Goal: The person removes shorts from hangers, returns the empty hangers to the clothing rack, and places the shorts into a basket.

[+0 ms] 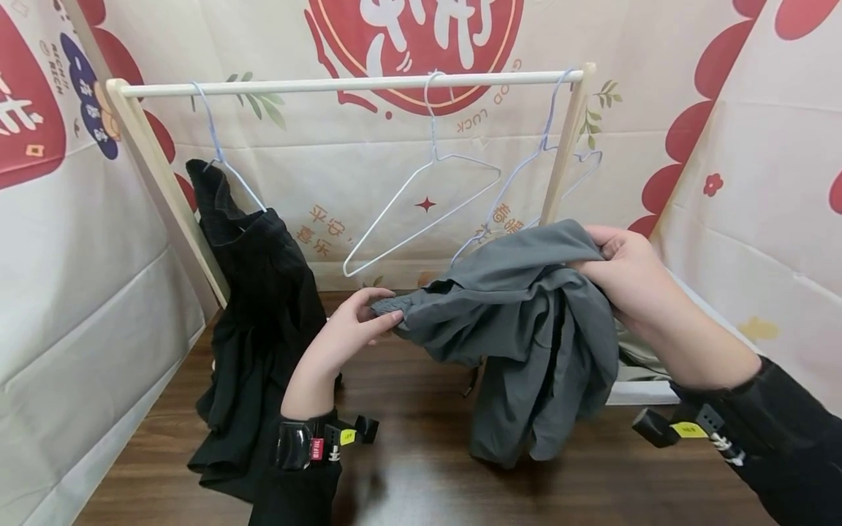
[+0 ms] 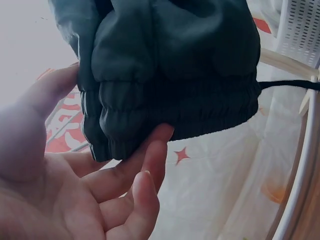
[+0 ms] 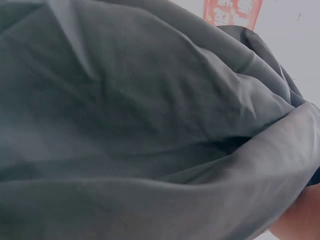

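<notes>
Grey pants (image 1: 526, 314) with a gathered elastic waistband (image 2: 175, 110) are held up in both hands above the table, with folds hanging down. At the left end, my left hand (image 1: 349, 329) pinches the waistband between thumb and fingers. A dark drawstring (image 2: 287, 84) sticks out from the band in the left wrist view. My right hand (image 1: 631, 274) grips the bunched cloth at the other end; the cloth hides its fingertips. In the right wrist view, grey fabric (image 3: 125, 125) covers most of the picture. Behind the pants, a bare wire hanger (image 1: 433, 139) hangs from the rack.
A pale rack (image 1: 342, 85) spans the back of the wooden table (image 1: 408, 453). Black pants (image 1: 263, 292) hang at its left on a blue hanger (image 1: 213, 135). Another hanger (image 1: 548, 124) is at its right end. A white basket (image 1: 641, 394) with cloth stands at right.
</notes>
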`<state>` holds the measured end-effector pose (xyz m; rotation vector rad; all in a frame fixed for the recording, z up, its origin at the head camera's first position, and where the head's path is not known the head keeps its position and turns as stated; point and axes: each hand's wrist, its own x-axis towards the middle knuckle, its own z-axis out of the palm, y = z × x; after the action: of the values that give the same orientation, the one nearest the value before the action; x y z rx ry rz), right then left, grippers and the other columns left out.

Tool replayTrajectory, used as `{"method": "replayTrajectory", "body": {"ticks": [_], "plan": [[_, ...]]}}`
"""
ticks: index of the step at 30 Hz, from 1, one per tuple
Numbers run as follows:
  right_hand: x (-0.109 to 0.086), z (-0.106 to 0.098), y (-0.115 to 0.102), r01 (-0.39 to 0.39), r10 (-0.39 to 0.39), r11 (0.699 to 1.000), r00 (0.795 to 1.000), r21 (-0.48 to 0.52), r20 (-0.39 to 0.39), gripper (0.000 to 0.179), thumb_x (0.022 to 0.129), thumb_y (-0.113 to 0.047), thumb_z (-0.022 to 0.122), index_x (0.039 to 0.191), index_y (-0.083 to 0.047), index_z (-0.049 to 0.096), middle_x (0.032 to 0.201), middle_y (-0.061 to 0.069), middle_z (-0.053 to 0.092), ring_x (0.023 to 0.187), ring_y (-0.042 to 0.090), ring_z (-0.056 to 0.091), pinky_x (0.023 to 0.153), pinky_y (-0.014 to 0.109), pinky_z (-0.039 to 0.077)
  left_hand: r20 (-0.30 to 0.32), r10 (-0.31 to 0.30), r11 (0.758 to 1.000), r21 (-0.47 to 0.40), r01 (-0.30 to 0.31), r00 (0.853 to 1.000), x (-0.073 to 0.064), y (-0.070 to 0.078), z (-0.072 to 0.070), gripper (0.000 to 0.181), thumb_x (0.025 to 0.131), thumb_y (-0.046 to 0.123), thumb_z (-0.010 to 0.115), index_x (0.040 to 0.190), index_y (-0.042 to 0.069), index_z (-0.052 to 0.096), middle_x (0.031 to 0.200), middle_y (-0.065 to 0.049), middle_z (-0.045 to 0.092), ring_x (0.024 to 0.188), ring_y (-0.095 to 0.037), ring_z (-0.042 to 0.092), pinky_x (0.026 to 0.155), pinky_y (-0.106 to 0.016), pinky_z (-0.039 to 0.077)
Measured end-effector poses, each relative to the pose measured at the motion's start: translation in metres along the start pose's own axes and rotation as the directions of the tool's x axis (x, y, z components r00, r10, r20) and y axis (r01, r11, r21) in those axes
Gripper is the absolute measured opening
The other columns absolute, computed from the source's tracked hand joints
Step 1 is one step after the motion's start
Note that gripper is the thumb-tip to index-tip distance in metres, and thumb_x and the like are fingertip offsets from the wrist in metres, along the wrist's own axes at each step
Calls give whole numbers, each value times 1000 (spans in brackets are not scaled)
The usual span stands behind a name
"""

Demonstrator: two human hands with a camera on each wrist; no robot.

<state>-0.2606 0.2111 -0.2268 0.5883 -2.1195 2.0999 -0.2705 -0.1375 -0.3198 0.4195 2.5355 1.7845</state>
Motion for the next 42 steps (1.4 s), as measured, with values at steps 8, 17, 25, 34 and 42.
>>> {"method": "replayTrajectory", "body": {"ticks": [8,17,25,34,42], "plan": [[6,8,-6,15,-15,1000,996,-9,-83,21,89,5,62,101,-8,73,73,3,66,66,15,58,55,25,50,123,8,997,70,-16,992,9,-4,5,48,97,30,62,138,10,50,93,-10,61,77,-24,60,72,-36,50],[4,11,-9,100,-93,991,993,88,-77,23,88,9,60,101,-5,73,72,3,66,63,14,57,55,23,50,237,36,991,115,-65,971,10,-2,9,43,100,32,56,136,9,53,105,-10,65,84,-24,64,85,-43,51],[-2,7,-9,113,-107,987,993,114,-53,22,88,9,60,100,-3,73,70,4,65,62,15,56,53,24,49,231,55,988,126,-85,971,6,0,8,43,100,33,55,138,13,53,108,-8,65,92,-25,64,85,-41,50],[-11,-9,-8,179,-162,965,982,191,-101,25,89,13,56,103,0,72,69,6,64,61,16,57,54,23,50,140,126,988,76,-137,982,-3,6,-2,41,102,26,52,140,11,47,111,-10,67,97,-28,62,88,-41,50],[-12,-19,-18,287,-240,926,950,247,-201,16,89,11,60,101,8,69,69,9,62,64,18,55,54,23,50,-27,151,986,78,-149,988,-12,18,-3,36,102,28,53,134,13,54,103,-13,69,93,-33,63,84,-44,52]]}}
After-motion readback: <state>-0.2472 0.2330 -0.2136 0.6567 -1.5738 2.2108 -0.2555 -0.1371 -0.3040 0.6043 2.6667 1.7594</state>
